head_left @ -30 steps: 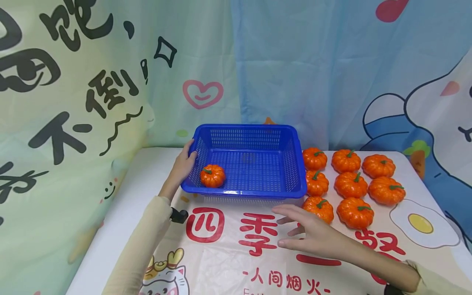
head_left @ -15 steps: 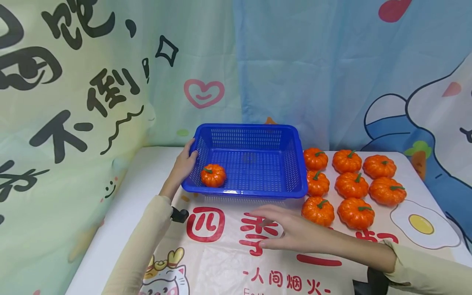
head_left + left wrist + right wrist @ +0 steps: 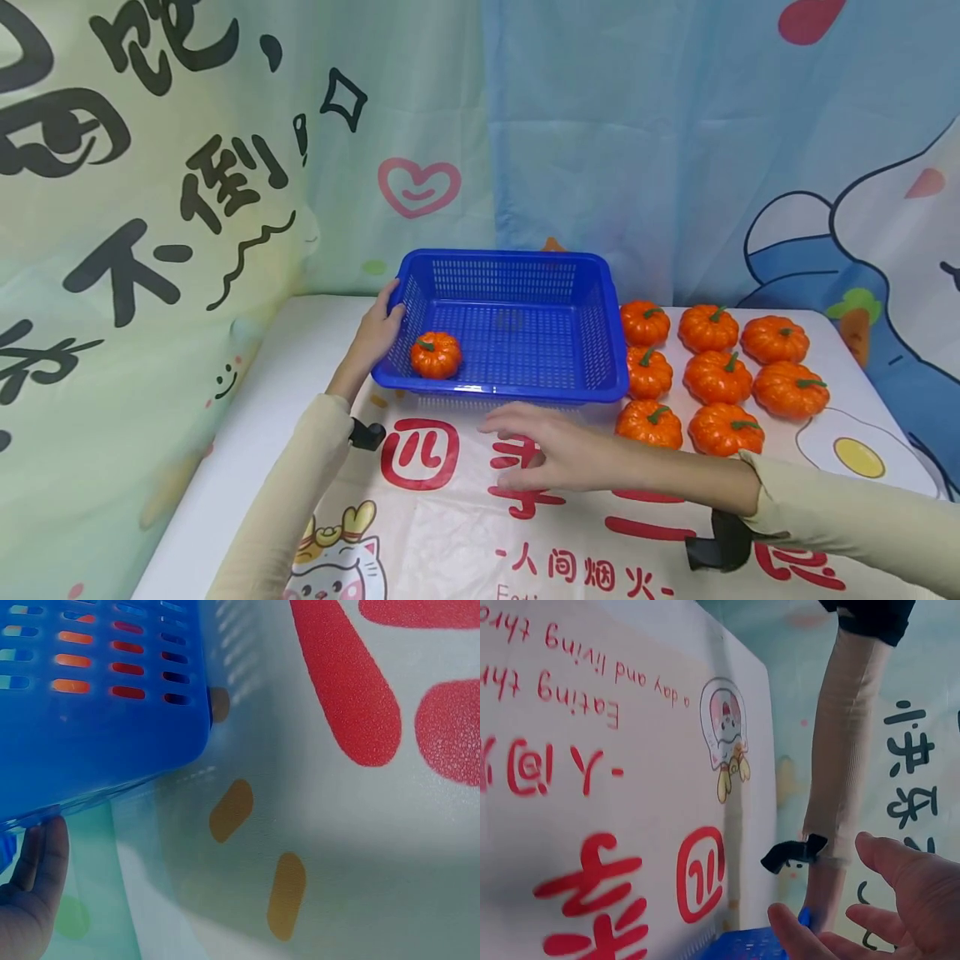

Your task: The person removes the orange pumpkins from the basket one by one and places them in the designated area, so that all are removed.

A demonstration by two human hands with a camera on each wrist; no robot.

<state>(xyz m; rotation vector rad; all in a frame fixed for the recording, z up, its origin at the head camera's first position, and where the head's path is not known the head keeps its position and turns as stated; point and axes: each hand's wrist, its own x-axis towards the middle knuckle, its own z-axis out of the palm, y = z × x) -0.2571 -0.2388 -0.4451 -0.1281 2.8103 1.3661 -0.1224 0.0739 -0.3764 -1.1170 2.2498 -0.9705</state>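
Observation:
A blue plastic basket (image 3: pixel 525 392) with slotted walls stands at the back middle of the table. Inside, near its left front corner, lies one orange pumpkin (image 3: pixel 437 356) with a green stem. My left hand (image 3: pixel 377 332) grips the basket's left rim; in the left wrist view the fingers (image 3: pixel 51 859) meet the rim's edge. Just in front of the basket hovers my right hand (image 3: pixel 558 450), fingers loosely bent and apart, holding nothing. Several more pumpkins (image 3: pixel 717 377) sit in rows to the right of the basket, one of them partly hidden behind its wall.
The table (image 3: pixel 255 400) has a printed cover with red characters, a cartoon cat and a fried egg (image 3: pixel 858 457). A printed curtain (image 3: pixel 585 133) hangs close behind the basket and along the left side. Black straps sit on both wrists.
My right hand has moved left, away from the pumpkin rows to in front of the basket. The left hand stays on the rim, and the view has shifted slightly.

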